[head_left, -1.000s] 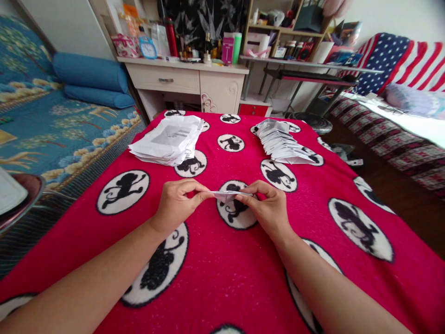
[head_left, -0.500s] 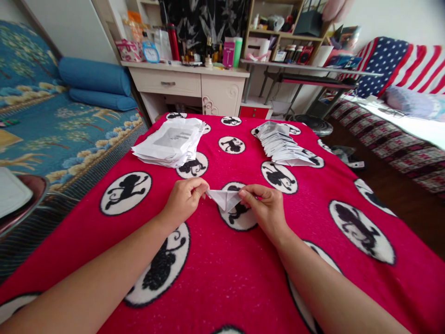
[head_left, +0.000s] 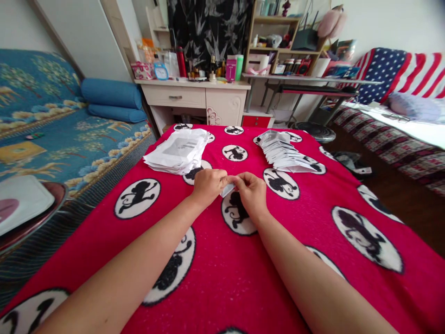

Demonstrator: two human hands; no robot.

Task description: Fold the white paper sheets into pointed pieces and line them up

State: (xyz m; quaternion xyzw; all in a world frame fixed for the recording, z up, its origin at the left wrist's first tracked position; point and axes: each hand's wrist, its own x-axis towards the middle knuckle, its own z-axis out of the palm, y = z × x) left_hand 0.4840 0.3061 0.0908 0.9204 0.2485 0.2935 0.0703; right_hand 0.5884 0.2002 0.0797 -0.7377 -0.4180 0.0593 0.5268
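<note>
A small folded piece of white paper [head_left: 227, 189] is pinched between my two hands above the red cloth. My left hand [head_left: 209, 184] is closed on its left side, and my right hand [head_left: 251, 191] is closed on its right side. The fingertips meet at the top and hide most of the paper. Beyond my left hand lies a stack of loose paper sheets [head_left: 179, 149], the top one printed with a grey picture. A fanned row of folded papers [head_left: 283, 152] rests farther off to the right.
The red cloth [head_left: 222, 273] with black monkey prints covers the table. A white desk [head_left: 174, 88] with bottles and boxes stands behind it. On the left are a blue sofa [head_left: 69, 144] and a round stool [head_left: 57, 197]; a bed [head_left: 392, 139] is on the right.
My hands have come together, and the folded paper that was stretched between them is now mostly covered by the fingers. The camera view has shifted slightly.
</note>
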